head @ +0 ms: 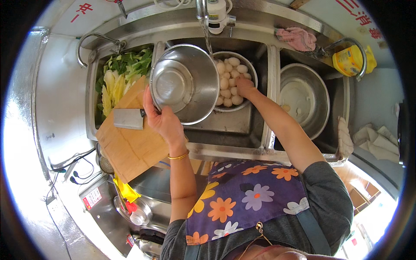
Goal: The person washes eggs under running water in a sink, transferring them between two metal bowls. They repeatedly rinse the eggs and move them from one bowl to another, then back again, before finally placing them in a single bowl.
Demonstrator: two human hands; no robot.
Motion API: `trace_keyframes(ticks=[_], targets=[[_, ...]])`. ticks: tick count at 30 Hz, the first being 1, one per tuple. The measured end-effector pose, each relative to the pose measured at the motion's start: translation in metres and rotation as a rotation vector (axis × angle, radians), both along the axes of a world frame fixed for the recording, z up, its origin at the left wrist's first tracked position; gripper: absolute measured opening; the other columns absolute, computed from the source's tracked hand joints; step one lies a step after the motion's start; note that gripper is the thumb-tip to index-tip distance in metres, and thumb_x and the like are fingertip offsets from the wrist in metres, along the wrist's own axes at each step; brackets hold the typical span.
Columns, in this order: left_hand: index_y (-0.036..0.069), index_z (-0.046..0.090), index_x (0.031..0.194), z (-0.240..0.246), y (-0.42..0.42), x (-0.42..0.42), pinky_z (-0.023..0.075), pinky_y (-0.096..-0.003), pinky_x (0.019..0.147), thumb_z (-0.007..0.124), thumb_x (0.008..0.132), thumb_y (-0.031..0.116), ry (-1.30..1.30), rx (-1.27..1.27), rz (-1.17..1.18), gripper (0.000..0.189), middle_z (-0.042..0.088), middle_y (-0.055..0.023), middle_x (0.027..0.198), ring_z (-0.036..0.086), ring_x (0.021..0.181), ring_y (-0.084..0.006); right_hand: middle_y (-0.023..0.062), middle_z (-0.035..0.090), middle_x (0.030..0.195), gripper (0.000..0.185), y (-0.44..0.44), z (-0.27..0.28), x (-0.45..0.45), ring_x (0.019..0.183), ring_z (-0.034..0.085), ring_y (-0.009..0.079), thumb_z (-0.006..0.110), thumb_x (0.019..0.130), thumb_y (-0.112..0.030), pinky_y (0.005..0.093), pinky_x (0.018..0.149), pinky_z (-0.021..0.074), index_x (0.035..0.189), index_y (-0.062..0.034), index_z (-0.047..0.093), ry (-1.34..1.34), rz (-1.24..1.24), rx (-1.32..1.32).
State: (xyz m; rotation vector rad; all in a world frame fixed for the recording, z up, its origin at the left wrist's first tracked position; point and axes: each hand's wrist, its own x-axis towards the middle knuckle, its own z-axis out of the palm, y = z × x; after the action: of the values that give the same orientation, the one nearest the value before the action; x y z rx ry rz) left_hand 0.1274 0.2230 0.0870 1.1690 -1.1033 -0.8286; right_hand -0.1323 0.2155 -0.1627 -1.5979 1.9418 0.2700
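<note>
My left hand (161, 115) grips the near-left rim of a steel bowl (203, 97), which is tilted over the middle sink basin (227, 135). Partly behind it, a second steel bowl (255, 73) holds several white, egg-shaped pieces (227, 92), apparently eggs. My right hand (244, 86) reaches in among them from the right; its fingertips are hidden, so any hold does not show. Water (208, 39) runs from the middle faucet (201, 9) down to the rims of the two bowls.
A cutting board (139, 156) with a cleaver (128, 119) on it bridges the left basin's edge, beside leafy greens (112, 87). In the right basin stands a large steel bowl (305, 97). A pink cloth (297, 39) and yellow container (349, 60) lie along the back ledge.
</note>
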Motion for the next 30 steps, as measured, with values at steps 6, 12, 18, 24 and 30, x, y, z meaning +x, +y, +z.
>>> trace_keyframes(ticks=[6,12,18,24,30], targets=[[-0.003,0.053,0.128,-0.008,0.000,0.005,0.0342,-0.0323,0.107,0.036,0.070,-0.019,0.125,0.056,-0.001,0.063,0.052,-0.0102,0.132,0.049,0.123,-0.0198,0.0156,0.065,0.104,0.035,-0.016,0.031,-0.031,0.091,0.065,0.0297,0.068,0.081,-0.026,0.0413,0.070,0.0533,0.109,-0.0069,0.062,-0.592,-0.305,0.137],[-0.003,0.053,0.128,-0.015,0.006,0.003,0.0370,-0.0316,0.105,0.038,0.071,-0.019,0.211,0.073,-0.041,0.061,0.053,-0.0096,0.130,0.051,0.119,-0.0182,0.0123,0.065,0.102,0.041,0.015,0.143,-0.047,0.087,0.066,0.0240,0.055,0.094,-0.033,0.0361,0.066,0.0544,0.122,-0.0031,0.055,-1.695,-0.710,0.305],[-0.002,0.052,0.129,-0.027,0.021,-0.020,0.0403,-0.0298,0.102,0.041,0.073,-0.019,0.325,0.167,-0.106,0.060,0.055,-0.0084,0.128,0.053,0.115,-0.0170,0.0105,0.066,0.096,0.040,0.044,0.230,-0.021,0.080,0.066,0.0224,0.061,0.092,-0.035,0.0327,0.058,0.0553,0.115,-0.0037,0.054,-1.607,-0.684,0.012],[-0.002,0.053,0.128,-0.034,0.046,-0.045,0.0410,-0.0304,0.101,0.041,0.072,-0.018,0.458,0.291,-0.144,0.060,0.056,-0.0078,0.126,0.054,0.114,-0.0174,0.0127,0.062,0.103,0.045,0.045,0.193,0.052,0.084,0.064,0.0286,0.076,0.078,-0.031,0.0368,0.074,0.0529,0.113,-0.0111,0.054,-0.468,0.104,-0.634],[-0.002,0.052,0.129,-0.033,0.058,-0.040,0.0373,-0.0311,0.104,0.036,0.066,-0.019,0.499,0.307,-0.158,0.067,0.053,-0.0104,0.129,0.051,0.120,-0.0201,0.0137,0.059,0.113,0.051,0.041,0.163,0.065,0.094,0.064,0.0337,0.075,0.076,-0.029,0.0414,0.082,0.0520,0.120,-0.0132,0.057,-0.459,0.208,-0.417]])
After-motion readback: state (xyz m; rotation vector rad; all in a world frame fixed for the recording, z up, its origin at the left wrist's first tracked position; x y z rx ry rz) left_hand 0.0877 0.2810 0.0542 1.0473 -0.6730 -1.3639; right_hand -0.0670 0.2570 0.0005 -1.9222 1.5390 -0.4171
